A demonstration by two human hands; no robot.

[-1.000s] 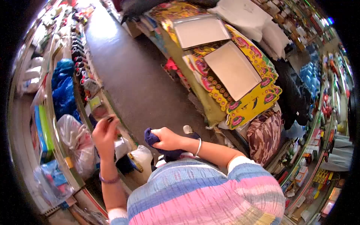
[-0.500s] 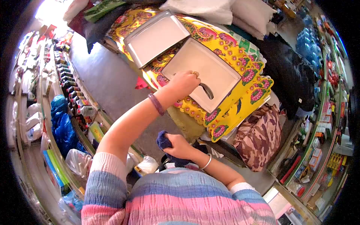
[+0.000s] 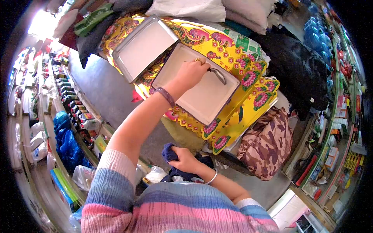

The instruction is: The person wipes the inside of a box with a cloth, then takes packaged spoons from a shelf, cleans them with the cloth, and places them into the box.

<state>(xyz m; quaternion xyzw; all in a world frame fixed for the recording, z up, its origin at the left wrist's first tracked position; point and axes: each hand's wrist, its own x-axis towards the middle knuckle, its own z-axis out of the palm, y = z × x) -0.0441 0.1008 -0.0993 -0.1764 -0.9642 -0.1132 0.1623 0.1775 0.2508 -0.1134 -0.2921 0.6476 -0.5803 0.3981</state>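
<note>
1. While the left arm stretches out over the yellow flowered sheets [image 3: 254, 91], elbow only slightly bent and purple bracelet [image 3: 166, 97] round the wrist, the left hand [image 3: 191, 75] hangs above an open white box [image 3: 206, 99], its back turned up to me.
2. Its fingers [image 3: 204, 66] are drawn close together, pinching one end of a dark curved item [image 3: 220, 75]; a ring [image 3: 198, 60] shows on one of them.
3. That item sticks out past the fingertips, away from the body, over the box's pale inside. Whether it touches the bottom, I can't tell from here.
4. Kept low and near the waist, the right arm is bent, with a pale bangle [image 3: 212, 176] at the wrist.
5. The right hand [image 3: 186, 160] is curled round a bunched navy cloth [image 3: 169, 152], which bulges out beyond the thumb, well apart from the box.
6. Just beside that box, a second shallow box [image 3: 147, 47] lies open on the same sheets; a camouflage bundle [image 3: 268, 143] sits near their closer edge.
</note>
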